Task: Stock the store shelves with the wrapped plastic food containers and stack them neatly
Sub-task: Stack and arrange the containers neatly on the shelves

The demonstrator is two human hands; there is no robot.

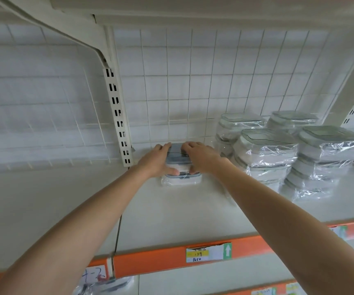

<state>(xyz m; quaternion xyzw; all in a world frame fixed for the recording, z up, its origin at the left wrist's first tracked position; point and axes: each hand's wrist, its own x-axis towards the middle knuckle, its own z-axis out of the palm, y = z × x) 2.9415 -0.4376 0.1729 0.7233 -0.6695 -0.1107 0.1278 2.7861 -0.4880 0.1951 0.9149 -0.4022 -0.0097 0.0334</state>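
Nearest, both thumbs hook the front of the wrapped container between them; left hand and right hand clasp its sides, fingers over the lid, atop a second container beneath.

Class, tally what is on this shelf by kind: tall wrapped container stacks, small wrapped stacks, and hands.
Tall film-wrapped stacks of clear plastic containers: 4
Small film-wrapped stack of grey-lidded containers: 1
Hands, left hand and right hand: 2
Total: 7
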